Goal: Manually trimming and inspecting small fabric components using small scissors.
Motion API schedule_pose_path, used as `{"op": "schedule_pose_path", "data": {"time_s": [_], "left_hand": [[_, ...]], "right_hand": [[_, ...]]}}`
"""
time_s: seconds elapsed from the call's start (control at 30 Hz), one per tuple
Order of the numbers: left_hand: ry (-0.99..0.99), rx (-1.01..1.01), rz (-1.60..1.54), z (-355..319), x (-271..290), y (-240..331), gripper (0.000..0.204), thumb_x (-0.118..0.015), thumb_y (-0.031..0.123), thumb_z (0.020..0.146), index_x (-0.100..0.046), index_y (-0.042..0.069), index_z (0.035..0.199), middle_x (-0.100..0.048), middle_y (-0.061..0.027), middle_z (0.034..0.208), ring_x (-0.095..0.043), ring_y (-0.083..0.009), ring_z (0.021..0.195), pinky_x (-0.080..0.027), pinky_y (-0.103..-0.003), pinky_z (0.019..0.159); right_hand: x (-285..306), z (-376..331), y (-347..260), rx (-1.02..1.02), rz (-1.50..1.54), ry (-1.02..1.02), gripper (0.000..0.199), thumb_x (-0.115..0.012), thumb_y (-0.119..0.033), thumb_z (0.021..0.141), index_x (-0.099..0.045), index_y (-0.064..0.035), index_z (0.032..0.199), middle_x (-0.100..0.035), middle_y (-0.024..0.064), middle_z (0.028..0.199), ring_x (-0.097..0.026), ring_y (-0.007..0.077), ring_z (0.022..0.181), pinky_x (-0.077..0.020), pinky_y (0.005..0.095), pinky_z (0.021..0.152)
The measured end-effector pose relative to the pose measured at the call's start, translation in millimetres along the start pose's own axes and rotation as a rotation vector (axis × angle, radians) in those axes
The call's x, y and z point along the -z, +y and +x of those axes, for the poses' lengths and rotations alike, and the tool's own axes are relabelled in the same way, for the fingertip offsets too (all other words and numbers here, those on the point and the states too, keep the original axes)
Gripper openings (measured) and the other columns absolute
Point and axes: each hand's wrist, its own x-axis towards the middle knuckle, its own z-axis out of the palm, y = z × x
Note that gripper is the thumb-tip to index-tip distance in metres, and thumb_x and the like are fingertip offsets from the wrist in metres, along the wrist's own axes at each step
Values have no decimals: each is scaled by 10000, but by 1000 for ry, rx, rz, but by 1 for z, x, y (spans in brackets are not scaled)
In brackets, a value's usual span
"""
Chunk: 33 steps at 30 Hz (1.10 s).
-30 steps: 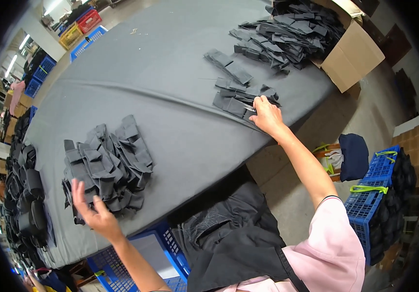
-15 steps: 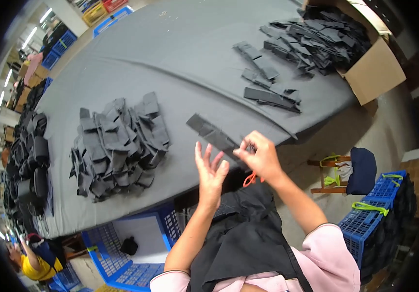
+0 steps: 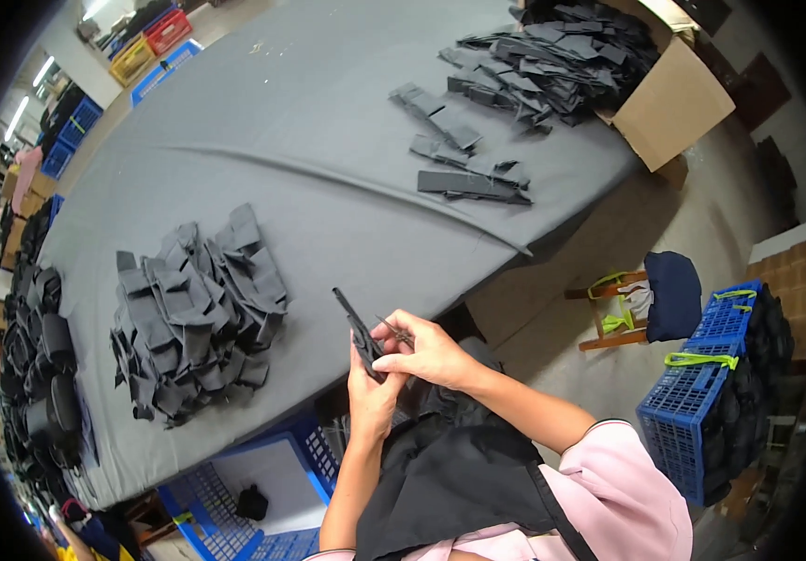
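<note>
My left hand (image 3: 372, 393) is closed on a dark fabric strip (image 3: 354, 323), which is turned nearly edge-on and points up and left over the table edge. Against its lower end presses the thumb of my right hand (image 3: 426, 358). That hand is also closed around small thread snips (image 3: 393, 329), whose thin points stick out past the fingers beside the strip. The handles are hidden in the palm. Left of my hands lies a heap of dark grey fabric strips (image 3: 192, 313) on the grey-covered table (image 3: 328, 224).
Several loose strips (image 3: 473, 185) lie at the far right, by a larger pile spilling from a cardboard box (image 3: 674, 103). Below the table edge stands a blue crate (image 3: 304, 547). A wooden stool (image 3: 609, 313) and stacked blue crates (image 3: 683, 411) are on the right.
The strip has swung from lying flat-side up to nearly edge-on. My left hand, formerly spread open, has closed on it. Both hands have come together, and the view has shifted.
</note>
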Motion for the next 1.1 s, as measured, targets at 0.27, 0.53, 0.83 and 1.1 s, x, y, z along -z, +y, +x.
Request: {"op": "schedule_pose_path", "data": {"time_s": [0.27,0.53,0.83,1.1], "left_hand": [[20,-25,-255,-20,-2,-5,774,-624,-58,769,-218,40,1420,-454,-120,1275,-502,-188,1126,-424,-320,958],[87,-84,154,0,23,-33,293,-532,58,910,-528,-32,1189,-585,-89,1055,-592,-136,883,-491,-254,762],[235,140,-66,-22,23,-20,402,-473,380,968,-589,35,797,-546,28,687,-461,-54,625,-392,-217,611],[190,199,5,-30,31,-15,518,-430,527,935,-576,49,800,-546,8,673,-496,-64,591,-419,-222,517]], "right_hand": [[-5,-18,8,149,-291,198,307,-610,12,741,-535,19,1039,-515,45,891,-539,113,798,-478,255,712],[5,-9,29,360,-377,353,363,-482,117,632,-631,21,948,-549,54,881,-562,114,708,-442,228,586],[9,-19,22,-172,61,36,324,-532,52,646,-626,35,956,-568,39,777,-491,52,567,-403,199,482],[-16,-57,10,-79,-159,110,332,-657,-67,779,-538,11,1078,-547,19,873,-485,51,711,-435,212,633]]}}
